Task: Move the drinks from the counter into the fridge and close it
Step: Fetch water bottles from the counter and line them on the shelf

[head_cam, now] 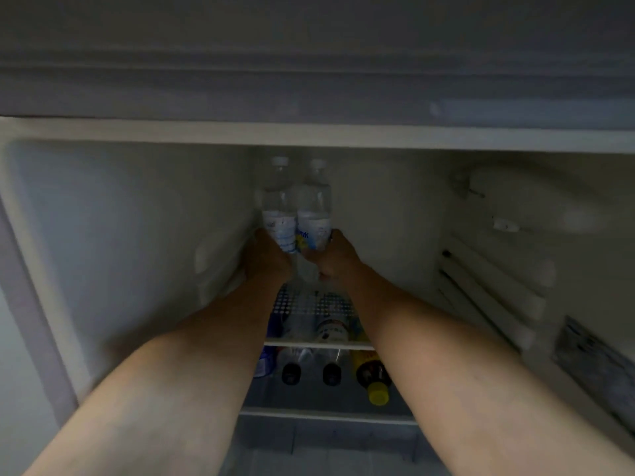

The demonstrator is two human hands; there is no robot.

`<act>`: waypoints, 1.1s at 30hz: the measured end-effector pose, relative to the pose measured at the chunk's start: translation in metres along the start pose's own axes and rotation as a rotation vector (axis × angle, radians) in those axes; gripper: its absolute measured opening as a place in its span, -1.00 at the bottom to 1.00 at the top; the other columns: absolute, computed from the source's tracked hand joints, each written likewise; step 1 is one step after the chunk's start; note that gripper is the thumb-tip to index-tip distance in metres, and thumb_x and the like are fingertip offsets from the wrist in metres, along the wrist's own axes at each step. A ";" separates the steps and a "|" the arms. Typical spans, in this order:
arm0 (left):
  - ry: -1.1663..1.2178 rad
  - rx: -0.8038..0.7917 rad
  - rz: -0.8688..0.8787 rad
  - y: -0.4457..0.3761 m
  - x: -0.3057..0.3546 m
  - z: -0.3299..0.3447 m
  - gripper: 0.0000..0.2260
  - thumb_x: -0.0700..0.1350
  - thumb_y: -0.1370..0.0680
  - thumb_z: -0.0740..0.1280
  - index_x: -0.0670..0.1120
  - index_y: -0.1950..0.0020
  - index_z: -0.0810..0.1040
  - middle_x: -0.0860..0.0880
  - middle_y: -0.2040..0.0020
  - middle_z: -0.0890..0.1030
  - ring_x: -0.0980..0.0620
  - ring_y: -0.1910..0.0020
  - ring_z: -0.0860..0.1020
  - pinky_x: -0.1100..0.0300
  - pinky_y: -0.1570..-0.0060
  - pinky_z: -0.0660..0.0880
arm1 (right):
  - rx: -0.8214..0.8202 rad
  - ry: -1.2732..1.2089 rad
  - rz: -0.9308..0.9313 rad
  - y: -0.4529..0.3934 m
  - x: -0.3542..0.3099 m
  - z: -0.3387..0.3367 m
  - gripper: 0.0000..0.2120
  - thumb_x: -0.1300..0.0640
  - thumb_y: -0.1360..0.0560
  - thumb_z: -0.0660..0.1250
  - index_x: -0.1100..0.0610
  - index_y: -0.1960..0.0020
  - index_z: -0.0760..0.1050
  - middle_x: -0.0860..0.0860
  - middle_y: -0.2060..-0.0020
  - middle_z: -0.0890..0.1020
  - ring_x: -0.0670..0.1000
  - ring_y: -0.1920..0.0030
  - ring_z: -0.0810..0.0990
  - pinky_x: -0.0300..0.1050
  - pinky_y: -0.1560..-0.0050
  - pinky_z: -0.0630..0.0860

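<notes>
Both my arms reach deep into the open fridge [103, 218]. My left hand [266, 257] grips the lower part of a clear water bottle [278, 201] with a white cap and a pale label. Beside it, my right hand [335, 257] grips a second clear water bottle [314, 204] with a blue and yellow label. The two bottles stand upright, side by side and touching, at the back of the upper shelf [316, 345]. Their bases are hidden behind my hands.
Below the perforated shelf stand several more bottles: two with dark caps [292, 372] [331, 372] and one with a yellow cap [378, 395]. A blue-capped bottle [266, 364] sits at the left. The fridge's right wall has ribbed rails [488, 293].
</notes>
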State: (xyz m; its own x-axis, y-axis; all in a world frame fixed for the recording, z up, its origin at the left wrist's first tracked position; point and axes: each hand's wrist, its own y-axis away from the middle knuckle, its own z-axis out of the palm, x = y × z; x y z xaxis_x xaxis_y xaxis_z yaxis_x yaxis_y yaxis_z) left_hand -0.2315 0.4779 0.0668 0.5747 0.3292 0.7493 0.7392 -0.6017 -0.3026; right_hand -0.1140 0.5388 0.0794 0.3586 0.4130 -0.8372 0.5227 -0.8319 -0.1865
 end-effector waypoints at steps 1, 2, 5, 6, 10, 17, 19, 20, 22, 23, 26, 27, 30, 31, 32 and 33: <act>-0.012 0.008 0.000 -0.002 0.001 0.001 -0.59 -0.19 -0.65 0.20 -0.22 -0.49 0.25 -0.25 -0.45 0.35 -0.22 -0.39 0.37 0.04 -0.36 0.31 | -0.004 0.004 0.010 -0.005 0.000 0.001 -0.47 -0.07 -0.47 0.48 0.19 -0.32 0.50 0.20 -0.14 0.63 0.18 -0.04 0.66 0.18 0.08 0.67; -0.023 0.021 0.001 -0.003 0.001 0.001 -0.60 -0.20 -0.64 0.22 -0.23 -0.47 0.28 -0.25 -0.44 0.37 -0.22 -0.38 0.39 0.04 -0.34 0.33 | 0.002 0.010 0.018 -0.008 0.000 0.003 -0.49 -0.06 -0.47 0.48 0.19 -0.30 0.52 0.20 -0.12 0.63 0.18 -0.02 0.66 0.18 0.10 0.67; 0.033 0.028 0.011 -0.004 0.000 0.001 -0.59 -0.22 -0.62 0.27 -0.25 -0.46 0.31 -0.26 -0.39 0.44 -0.24 -0.33 0.45 0.00 -0.32 0.40 | 0.039 0.009 0.025 -0.015 0.000 0.008 -0.53 -0.03 -0.48 0.48 0.20 -0.27 0.53 0.19 -0.11 0.64 0.19 0.00 0.66 0.13 0.12 0.67; 0.027 0.017 0.008 -0.005 0.001 0.000 -0.57 -0.23 -0.61 0.30 -0.25 -0.46 0.31 -0.25 -0.38 0.45 -0.23 -0.32 0.46 -0.01 -0.32 0.42 | 0.040 0.012 0.020 -0.017 0.001 0.009 -0.54 -0.03 -0.48 0.47 0.20 -0.27 0.51 0.19 -0.11 0.63 0.18 0.00 0.65 0.07 0.14 0.66; 0.027 -0.028 0.011 0.002 0.004 -0.006 -0.64 -0.18 -0.61 0.31 -0.22 -0.39 0.41 -0.24 -0.36 0.48 -0.20 -0.30 0.49 0.02 -0.31 0.45 | 0.006 0.112 0.031 -0.016 0.009 0.008 -0.62 0.10 -0.56 0.37 0.27 -0.30 0.49 0.26 -0.19 0.59 0.14 -0.02 0.59 -0.07 0.10 0.52; -0.230 -0.050 -0.064 0.032 -0.004 -0.023 -0.52 -0.15 -0.58 0.36 -0.24 -0.44 0.32 -0.28 -0.40 0.40 -0.26 -0.37 0.42 -0.05 -0.34 0.41 | 0.066 0.075 0.083 0.016 0.013 -0.011 -0.59 0.10 -0.59 0.32 0.22 -0.38 0.38 0.17 -0.33 0.50 0.14 -0.28 0.51 -0.20 -0.13 0.39; -0.204 -0.040 -0.057 0.045 -0.004 -0.030 -0.55 -0.16 -0.57 0.38 -0.26 -0.41 0.36 -0.28 -0.37 0.44 -0.27 -0.34 0.44 -0.03 -0.32 0.41 | 0.079 0.089 0.072 0.030 0.012 -0.018 -0.61 0.09 -0.60 0.30 0.23 -0.37 0.42 0.16 -0.35 0.49 0.13 -0.31 0.49 -0.20 -0.20 0.38; -0.189 -0.030 -0.026 0.053 -0.002 -0.033 -0.59 -0.17 -0.57 0.37 -0.25 -0.38 0.39 -0.28 -0.35 0.47 -0.27 -0.31 0.46 -0.04 -0.30 0.42 | 0.086 0.082 0.071 0.039 0.012 -0.020 -0.61 0.10 -0.61 0.29 0.24 -0.38 0.43 0.16 -0.37 0.48 0.13 -0.33 0.47 -0.18 -0.25 0.38; -0.130 0.013 0.025 0.073 0.004 -0.039 -0.71 -0.19 -0.61 0.29 -0.20 -0.32 0.46 -0.27 -0.26 0.54 -0.27 -0.22 0.51 -0.02 -0.18 0.46 | 0.127 0.031 0.060 0.059 0.010 -0.023 -0.67 0.15 -0.61 0.25 0.24 -0.34 0.47 0.16 -0.35 0.50 0.13 -0.32 0.48 -0.18 -0.24 0.38; -0.104 0.036 0.032 0.085 0.007 -0.040 -0.73 -0.19 -0.62 0.24 -0.18 -0.32 0.45 -0.26 -0.23 0.56 -0.27 -0.19 0.53 -0.01 -0.11 0.46 | 0.158 -0.005 0.056 0.070 0.010 -0.024 -0.70 0.18 -0.61 0.24 0.23 -0.31 0.50 0.15 -0.32 0.53 0.13 -0.28 0.51 -0.20 -0.19 0.39; -0.009 0.136 0.104 0.122 0.012 -0.045 -0.80 -0.17 -0.64 0.20 -0.16 -0.23 0.49 -0.26 -0.08 0.61 -0.25 -0.02 0.58 0.09 0.14 0.41 | 0.229 -0.090 0.044 0.101 0.005 -0.025 -0.77 0.21 -0.59 0.22 0.20 -0.18 0.57 0.12 -0.17 0.62 0.05 -0.09 0.56 -0.23 -0.05 0.38; 0.051 0.169 0.149 0.136 0.014 -0.047 -0.85 -0.18 -0.64 0.22 -0.17 -0.15 0.51 -0.24 0.00 0.62 -0.22 0.04 0.59 0.12 0.17 0.39 | 0.248 -0.126 0.038 0.113 0.004 -0.025 -0.79 0.21 -0.58 0.23 0.19 -0.14 0.58 0.10 -0.10 0.63 0.05 -0.06 0.57 -0.22 -0.03 0.40; 0.201 0.217 0.206 0.178 0.019 -0.055 -0.86 -0.16 -0.61 0.29 -0.14 -0.13 0.56 -0.07 0.03 0.64 -0.03 0.06 0.59 0.20 0.13 0.45 | 0.300 -0.244 0.040 0.151 0.003 -0.027 -0.86 0.23 -0.57 0.25 0.12 0.04 0.58 0.01 0.11 0.62 0.06 0.03 0.61 -0.19 0.07 0.43; 0.230 0.205 0.174 0.192 0.019 -0.059 -0.86 -0.13 -0.61 0.29 -0.07 -0.14 0.56 0.01 0.02 0.63 0.04 0.07 0.58 0.24 0.14 0.45 | 0.312 -0.272 0.050 0.166 0.004 -0.027 -0.86 0.23 -0.56 0.26 0.08 0.08 0.57 -0.01 0.14 0.62 0.04 0.07 0.61 -0.19 0.09 0.44; 0.260 0.178 0.144 0.205 0.017 -0.062 -0.87 -0.10 -0.61 0.28 -0.01 -0.14 0.56 0.05 0.03 0.63 0.07 0.10 0.58 0.25 0.16 0.46 | 0.325 -0.303 0.061 0.181 0.007 -0.029 -0.86 0.23 -0.55 0.28 0.04 0.11 0.56 -0.04 0.16 0.62 0.00 0.11 0.60 -0.20 0.11 0.44; 0.280 0.155 0.129 0.217 0.012 -0.064 -0.88 -0.09 -0.61 0.28 0.02 -0.12 0.55 0.05 0.06 0.63 0.07 0.14 0.59 0.24 0.19 0.47 | 0.340 -0.330 0.073 0.197 0.010 -0.031 -0.84 0.22 -0.54 0.30 -0.02 0.13 0.55 -0.10 0.19 0.62 -0.07 0.15 0.59 -0.22 0.13 0.45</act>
State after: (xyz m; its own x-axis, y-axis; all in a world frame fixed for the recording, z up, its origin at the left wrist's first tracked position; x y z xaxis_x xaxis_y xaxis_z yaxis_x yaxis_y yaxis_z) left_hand -0.0866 0.3047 0.0484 0.5637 0.0323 0.8253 0.7237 -0.5009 -0.4747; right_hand 0.0165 0.3908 0.0504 0.0914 0.2549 -0.9626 0.2029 -0.9512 -0.2326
